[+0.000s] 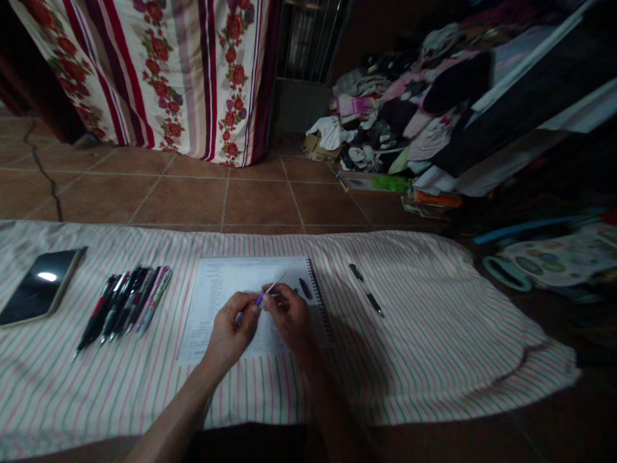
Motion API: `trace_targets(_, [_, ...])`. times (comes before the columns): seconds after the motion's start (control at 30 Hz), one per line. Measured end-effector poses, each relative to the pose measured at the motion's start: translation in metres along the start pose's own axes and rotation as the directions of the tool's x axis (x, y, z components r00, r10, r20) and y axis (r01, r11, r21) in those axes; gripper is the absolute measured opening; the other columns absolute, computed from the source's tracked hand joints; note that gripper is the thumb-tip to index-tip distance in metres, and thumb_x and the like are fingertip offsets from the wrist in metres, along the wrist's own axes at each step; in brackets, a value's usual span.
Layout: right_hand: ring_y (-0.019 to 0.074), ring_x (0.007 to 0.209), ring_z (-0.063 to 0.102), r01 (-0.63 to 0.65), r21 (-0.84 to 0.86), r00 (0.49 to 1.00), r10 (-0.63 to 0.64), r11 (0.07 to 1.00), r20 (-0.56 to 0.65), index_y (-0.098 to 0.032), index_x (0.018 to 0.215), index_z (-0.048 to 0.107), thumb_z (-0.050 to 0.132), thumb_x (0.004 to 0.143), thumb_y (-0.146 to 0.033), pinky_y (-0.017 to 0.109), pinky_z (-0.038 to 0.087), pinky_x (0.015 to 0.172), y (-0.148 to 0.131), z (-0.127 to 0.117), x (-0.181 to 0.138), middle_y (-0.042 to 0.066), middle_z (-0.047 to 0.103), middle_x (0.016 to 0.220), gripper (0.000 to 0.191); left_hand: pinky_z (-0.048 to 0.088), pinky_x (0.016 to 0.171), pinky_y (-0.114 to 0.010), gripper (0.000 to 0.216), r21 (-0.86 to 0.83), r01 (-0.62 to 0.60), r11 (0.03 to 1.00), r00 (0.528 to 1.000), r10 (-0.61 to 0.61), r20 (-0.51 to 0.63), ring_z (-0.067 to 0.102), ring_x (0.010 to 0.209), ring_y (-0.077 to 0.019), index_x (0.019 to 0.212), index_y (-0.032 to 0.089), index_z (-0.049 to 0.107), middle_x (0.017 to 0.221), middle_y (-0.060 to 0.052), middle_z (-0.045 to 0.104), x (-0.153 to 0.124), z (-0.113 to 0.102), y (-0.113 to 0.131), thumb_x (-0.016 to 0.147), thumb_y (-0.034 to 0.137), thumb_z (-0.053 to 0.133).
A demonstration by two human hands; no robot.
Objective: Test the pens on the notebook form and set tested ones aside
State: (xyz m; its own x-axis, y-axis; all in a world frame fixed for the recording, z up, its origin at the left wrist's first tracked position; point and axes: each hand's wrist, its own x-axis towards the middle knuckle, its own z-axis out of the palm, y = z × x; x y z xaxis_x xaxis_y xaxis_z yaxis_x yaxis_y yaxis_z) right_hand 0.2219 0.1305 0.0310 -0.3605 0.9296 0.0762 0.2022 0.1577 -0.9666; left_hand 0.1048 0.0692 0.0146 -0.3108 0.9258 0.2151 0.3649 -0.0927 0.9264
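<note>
My left hand [234, 326] pinches a purple pen part [259, 299] between thumb and fingers. A thin pale stick [276, 282], which looks like a pen refill, slants up and right from it. My right hand [292, 316] is closed on the same pen where the stick meets the purple part; its fingertips partly hide the join. Both hands are just above a spiral notebook [207, 308] with printed pages. On the notebook, right of my right hand, lies a short dark pen piece [305, 288].
A row of several pens [126, 302] lies left of the notebook, with a dark-screened phone [41, 283] farther left. To the right lies a black and clear pen [367, 292]. Striped cloth [434, 334] covers the surface. Beyond are a floral curtain [193, 77] and piled clothes [385, 109].
</note>
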Motion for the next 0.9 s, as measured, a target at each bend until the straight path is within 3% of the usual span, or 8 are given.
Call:
trace_targets(0.47, [0.0133,0.072,0.063,0.125,-0.111,0.991,-0.129,0.986,-0.029,-0.018,0.096,0.065,0.053,0.079,-0.026,0.022,0.05,0.06,0.0023,0.0012,-0.0035,0.006,0.067,0.09,0.022,0.046,0.074,-0.028,0.017,-0.047,0.053,0.997,0.999,-0.053,0.007,0.059,0.079,-0.0152,0.091,0.019,0.063,0.083,-0.003,0.064,-0.0001,-0.0001,-0.0004,0.083,0.029,0.052])
trace_targets(0.7, [0.0143,0.079,0.062,0.113,-0.113,0.994,-0.112,0.987,0.017,-0.018,0.103,0.063,0.052,0.08,-0.025,0.022,0.05,0.06,-0.0015,0.0016,-0.0056,0.007,0.065,0.098,0.026,0.047,0.075,-0.03,0.022,-0.165,0.166,0.972,0.986,-0.167,0.007,0.059,0.08,-0.0171,0.092,0.018,0.063,0.082,-0.004,0.065,-0.0007,0.0009,-0.0031,0.081,0.034,0.053])
trace_targets(0.9, [0.015,0.076,0.063,0.026,0.016,1.0,-0.026,1.0,0.014,-0.017,0.108,0.061,0.048,0.083,-0.034,0.021,0.048,0.054,-0.0007,0.0032,-0.004,0.008,0.067,0.095,0.033,0.048,0.073,-0.029,0.022,-0.148,0.148,0.978,0.987,-0.155,-0.035,0.06,0.078,-0.0168,0.09,0.018,0.065,0.081,-0.004,0.067,0.0013,0.0,-0.0013,0.08,0.034,0.054])
